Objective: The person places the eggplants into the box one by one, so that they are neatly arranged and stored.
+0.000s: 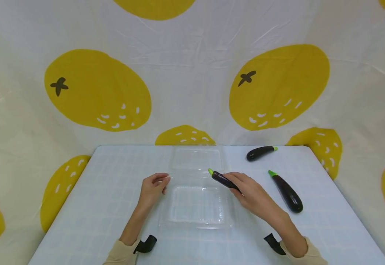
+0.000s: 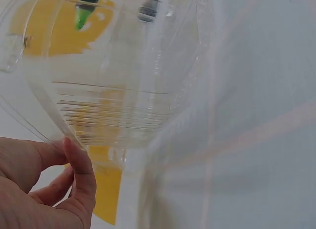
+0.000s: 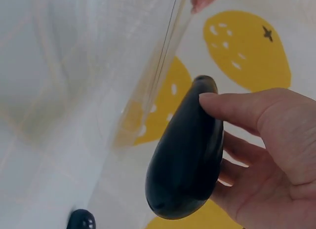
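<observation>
A clear plastic clamshell container (image 1: pixel 195 204) lies opened on the table, its lid (image 1: pixel 197 159) folded back toward the far edge. At its left side, my left hand (image 1: pixel 154 187) pinches the rim between thumb and fingertips, as the left wrist view shows at the clear container wall (image 2: pixel 113 110). My right hand (image 1: pixel 250 191) grips a small dark eggplant (image 1: pixel 223 179) above the container's right side, green stem pointing to the far left. Its rounded end (image 3: pixel 185 165) shows below the thumb in the right wrist view.
Two more eggplants lie to the right: one eggplant (image 1: pixel 261 152) near the far edge, another eggplant (image 1: pixel 286 193) beside my right forearm. Behind the white table (image 1: pixel 89 206) hangs a pale cloth (image 1: pixel 192 92) printed with yellow fruit. Black straps (image 1: pixel 146 244) are at both wrists.
</observation>
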A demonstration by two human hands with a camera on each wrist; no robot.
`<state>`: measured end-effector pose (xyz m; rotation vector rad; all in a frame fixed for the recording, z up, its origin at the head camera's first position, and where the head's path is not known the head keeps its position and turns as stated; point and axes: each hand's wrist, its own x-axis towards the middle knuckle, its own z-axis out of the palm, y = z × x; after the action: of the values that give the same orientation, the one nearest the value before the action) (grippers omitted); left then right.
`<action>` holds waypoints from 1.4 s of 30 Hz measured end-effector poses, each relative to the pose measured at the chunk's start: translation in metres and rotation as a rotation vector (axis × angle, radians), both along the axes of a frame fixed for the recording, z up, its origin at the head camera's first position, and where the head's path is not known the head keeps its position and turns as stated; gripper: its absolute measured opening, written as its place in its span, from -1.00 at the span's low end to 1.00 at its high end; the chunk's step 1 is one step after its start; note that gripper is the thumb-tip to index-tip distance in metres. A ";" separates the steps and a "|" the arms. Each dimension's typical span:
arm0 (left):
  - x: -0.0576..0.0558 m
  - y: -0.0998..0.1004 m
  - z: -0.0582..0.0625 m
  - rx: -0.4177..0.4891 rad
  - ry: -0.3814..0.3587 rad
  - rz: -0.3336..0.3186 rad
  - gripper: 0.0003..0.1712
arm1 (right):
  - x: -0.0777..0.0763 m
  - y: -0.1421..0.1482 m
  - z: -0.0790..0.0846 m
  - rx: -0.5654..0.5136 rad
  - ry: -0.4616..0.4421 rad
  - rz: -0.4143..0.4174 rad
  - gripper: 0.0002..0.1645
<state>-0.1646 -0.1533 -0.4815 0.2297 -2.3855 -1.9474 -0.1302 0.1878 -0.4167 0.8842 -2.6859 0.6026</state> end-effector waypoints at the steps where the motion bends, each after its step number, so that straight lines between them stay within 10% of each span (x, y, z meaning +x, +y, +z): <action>1: 0.000 0.000 -0.001 0.000 -0.006 -0.001 -0.75 | 0.001 -0.003 0.000 0.001 0.000 0.010 -0.37; 42: 0.000 0.002 0.000 -0.028 -0.006 0.014 -0.73 | 0.017 -0.070 -0.026 0.024 -0.014 0.290 -0.42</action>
<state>-0.1648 -0.1510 -0.4817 0.2503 -2.4056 -1.9092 -0.1131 0.1176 -0.4426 1.2941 -2.6013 0.6380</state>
